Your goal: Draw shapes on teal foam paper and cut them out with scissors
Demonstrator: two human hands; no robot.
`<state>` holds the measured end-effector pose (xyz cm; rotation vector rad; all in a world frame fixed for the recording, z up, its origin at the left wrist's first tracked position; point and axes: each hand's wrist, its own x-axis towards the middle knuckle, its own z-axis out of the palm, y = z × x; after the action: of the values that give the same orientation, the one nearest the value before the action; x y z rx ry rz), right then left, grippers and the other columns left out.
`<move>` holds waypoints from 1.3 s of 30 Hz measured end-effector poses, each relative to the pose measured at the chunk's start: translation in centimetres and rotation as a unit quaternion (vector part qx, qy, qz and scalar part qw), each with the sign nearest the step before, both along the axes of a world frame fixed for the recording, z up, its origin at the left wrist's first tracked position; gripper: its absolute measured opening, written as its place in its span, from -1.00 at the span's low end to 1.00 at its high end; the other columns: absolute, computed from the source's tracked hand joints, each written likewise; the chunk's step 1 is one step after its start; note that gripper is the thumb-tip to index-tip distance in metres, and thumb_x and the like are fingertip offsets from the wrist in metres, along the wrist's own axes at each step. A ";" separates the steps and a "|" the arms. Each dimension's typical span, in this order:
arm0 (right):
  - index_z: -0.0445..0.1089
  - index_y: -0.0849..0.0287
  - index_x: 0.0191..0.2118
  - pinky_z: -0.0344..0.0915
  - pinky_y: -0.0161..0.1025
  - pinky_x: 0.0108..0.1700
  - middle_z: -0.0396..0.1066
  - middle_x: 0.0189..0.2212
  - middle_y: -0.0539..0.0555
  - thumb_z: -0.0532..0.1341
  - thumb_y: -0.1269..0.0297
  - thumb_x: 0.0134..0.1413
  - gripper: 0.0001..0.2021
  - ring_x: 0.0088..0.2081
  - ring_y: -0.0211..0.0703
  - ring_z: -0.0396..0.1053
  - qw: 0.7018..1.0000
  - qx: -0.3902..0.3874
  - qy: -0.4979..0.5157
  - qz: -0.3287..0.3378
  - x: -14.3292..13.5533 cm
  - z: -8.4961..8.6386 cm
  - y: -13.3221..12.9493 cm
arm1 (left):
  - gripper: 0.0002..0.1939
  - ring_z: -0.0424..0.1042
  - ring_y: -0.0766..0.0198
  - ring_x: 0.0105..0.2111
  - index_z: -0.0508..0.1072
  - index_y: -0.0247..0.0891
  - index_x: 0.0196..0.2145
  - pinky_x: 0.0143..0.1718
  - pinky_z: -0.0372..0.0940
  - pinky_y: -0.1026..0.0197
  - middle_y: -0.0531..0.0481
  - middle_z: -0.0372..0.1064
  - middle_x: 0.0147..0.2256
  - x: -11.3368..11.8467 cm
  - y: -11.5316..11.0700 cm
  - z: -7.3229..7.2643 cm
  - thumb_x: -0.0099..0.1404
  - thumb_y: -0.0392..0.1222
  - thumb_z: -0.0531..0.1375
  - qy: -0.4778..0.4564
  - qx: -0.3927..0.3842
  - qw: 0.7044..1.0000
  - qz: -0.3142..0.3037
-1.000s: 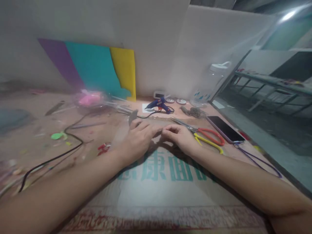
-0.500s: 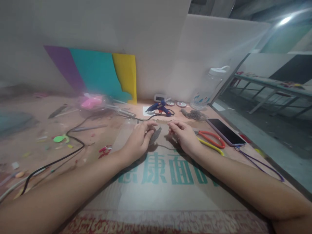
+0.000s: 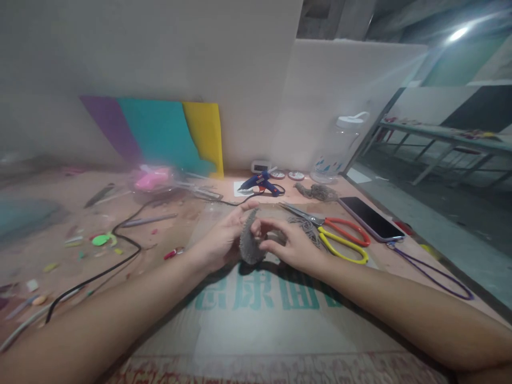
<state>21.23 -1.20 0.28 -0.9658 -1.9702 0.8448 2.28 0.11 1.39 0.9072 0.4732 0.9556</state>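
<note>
Head view shows pale panels (image 3: 240, 64) behind the littered table (image 3: 92, 216) and grey piece (image 3: 249, 246).

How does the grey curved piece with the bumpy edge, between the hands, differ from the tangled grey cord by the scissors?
The grey, bumpy-edged curved piece looks compact; the tangled grey cord is loose loops. The piece is held up between the left hand and right hand; the cord lies on the work surface. Both look grey.

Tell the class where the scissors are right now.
In the head view, the scissors lie right of centre, between the right hand and the phone.
</note>
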 end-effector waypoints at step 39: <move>0.55 0.13 -0.28 0.43 -0.14 -0.15 0.57 -0.37 0.02 0.37 0.20 0.03 -0.85 -0.32 -0.16 0.50 0.972 -0.133 0.171 -0.089 -0.3 -0.9 0.2 | -0.50 0.29 0.33 -0.57 0.39 -0.27 -0.47 -0.52 0.15 0.29 0.04 0.33 -0.57 -0.2 -0.1 -2.3 0.33 0.24 0.14 0.264 0.159 0.951 0.017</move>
<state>20.89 -0.96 -0.60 -1.0507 -1.4813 1.1094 2.07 -0.01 -0.87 1.4647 0.8046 0.8257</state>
